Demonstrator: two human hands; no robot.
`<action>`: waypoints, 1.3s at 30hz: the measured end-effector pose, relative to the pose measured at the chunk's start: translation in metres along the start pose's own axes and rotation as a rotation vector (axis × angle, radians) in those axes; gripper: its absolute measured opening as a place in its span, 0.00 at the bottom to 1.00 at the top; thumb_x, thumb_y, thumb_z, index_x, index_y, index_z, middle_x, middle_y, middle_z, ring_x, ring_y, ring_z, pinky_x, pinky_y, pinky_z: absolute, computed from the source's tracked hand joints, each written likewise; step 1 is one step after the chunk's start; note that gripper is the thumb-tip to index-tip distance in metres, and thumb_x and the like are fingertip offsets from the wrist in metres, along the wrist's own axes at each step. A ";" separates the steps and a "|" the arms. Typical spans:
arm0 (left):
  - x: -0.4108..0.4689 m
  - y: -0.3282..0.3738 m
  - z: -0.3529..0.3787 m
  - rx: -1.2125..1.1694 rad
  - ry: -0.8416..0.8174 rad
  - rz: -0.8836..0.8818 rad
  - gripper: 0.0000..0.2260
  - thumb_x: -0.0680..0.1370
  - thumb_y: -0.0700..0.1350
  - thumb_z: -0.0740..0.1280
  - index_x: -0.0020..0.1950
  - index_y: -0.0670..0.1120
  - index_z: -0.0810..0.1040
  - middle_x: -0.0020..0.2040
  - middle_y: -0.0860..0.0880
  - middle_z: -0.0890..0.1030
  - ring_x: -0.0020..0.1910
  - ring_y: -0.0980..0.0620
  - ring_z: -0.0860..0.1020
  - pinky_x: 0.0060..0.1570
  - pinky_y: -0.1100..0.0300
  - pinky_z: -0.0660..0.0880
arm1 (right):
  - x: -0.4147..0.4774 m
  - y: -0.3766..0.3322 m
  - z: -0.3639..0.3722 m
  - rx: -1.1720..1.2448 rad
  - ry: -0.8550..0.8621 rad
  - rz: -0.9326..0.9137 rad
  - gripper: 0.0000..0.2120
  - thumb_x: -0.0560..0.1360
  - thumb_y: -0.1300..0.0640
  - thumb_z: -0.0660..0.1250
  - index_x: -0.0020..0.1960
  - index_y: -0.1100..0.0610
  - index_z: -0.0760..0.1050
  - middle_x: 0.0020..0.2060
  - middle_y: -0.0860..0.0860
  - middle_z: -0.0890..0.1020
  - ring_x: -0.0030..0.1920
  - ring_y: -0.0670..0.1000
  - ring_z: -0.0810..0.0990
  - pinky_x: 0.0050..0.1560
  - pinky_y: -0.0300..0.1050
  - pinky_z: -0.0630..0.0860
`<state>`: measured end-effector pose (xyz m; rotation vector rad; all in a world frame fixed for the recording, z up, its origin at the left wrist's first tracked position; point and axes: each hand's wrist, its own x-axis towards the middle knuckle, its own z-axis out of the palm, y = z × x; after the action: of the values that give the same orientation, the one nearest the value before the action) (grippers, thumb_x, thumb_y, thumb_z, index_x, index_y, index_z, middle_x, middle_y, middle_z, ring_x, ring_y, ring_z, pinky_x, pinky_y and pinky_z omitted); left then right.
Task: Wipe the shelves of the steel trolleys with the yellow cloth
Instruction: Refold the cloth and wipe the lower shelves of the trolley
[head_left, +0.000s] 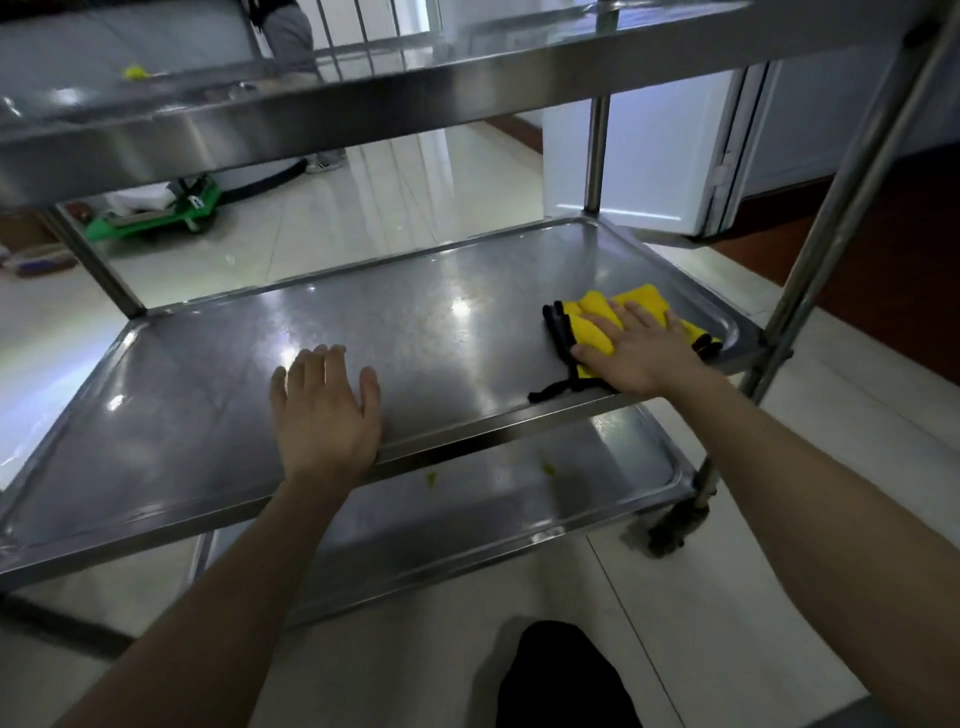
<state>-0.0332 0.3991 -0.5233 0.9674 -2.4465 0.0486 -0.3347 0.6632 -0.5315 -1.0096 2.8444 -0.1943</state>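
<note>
A steel trolley fills the view, its middle shelf straight ahead, a top shelf above and a bottom shelf below. The yellow cloth with black edging lies at the right end of the middle shelf. My right hand presses flat on the cloth with straight fingers. My left hand rests open and flat on the front edge of the middle shelf, left of centre, touching no cloth.
The trolley's upright posts stand at the right and back. A white door is behind it on the right. A green dolly sits on the tiled floor at the left. A person stands beyond the top shelf.
</note>
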 end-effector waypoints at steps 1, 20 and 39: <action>0.000 0.003 -0.002 0.017 0.014 0.033 0.27 0.88 0.59 0.51 0.76 0.42 0.73 0.73 0.39 0.78 0.76 0.38 0.72 0.80 0.37 0.63 | 0.002 -0.004 0.003 0.007 0.003 -0.001 0.43 0.74 0.19 0.41 0.85 0.35 0.46 0.87 0.43 0.45 0.86 0.51 0.43 0.82 0.69 0.39; 0.005 0.120 0.028 -0.102 -0.181 0.100 0.32 0.88 0.61 0.47 0.84 0.41 0.65 0.84 0.37 0.67 0.85 0.38 0.61 0.83 0.38 0.56 | 0.077 0.058 -0.023 -0.027 -0.020 0.039 0.38 0.78 0.22 0.45 0.85 0.33 0.44 0.87 0.45 0.45 0.86 0.50 0.42 0.82 0.66 0.36; 0.007 0.123 0.022 -0.113 -0.178 0.077 0.29 0.89 0.57 0.51 0.84 0.41 0.65 0.84 0.38 0.67 0.84 0.39 0.62 0.83 0.38 0.55 | 0.004 -0.048 -0.010 -0.010 -0.071 -0.326 0.31 0.84 0.31 0.50 0.85 0.33 0.49 0.87 0.44 0.45 0.86 0.47 0.43 0.83 0.64 0.39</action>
<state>-0.1269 0.4819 -0.5215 0.8609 -2.6165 -0.1546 -0.3098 0.6240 -0.5145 -1.4473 2.6043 -0.1684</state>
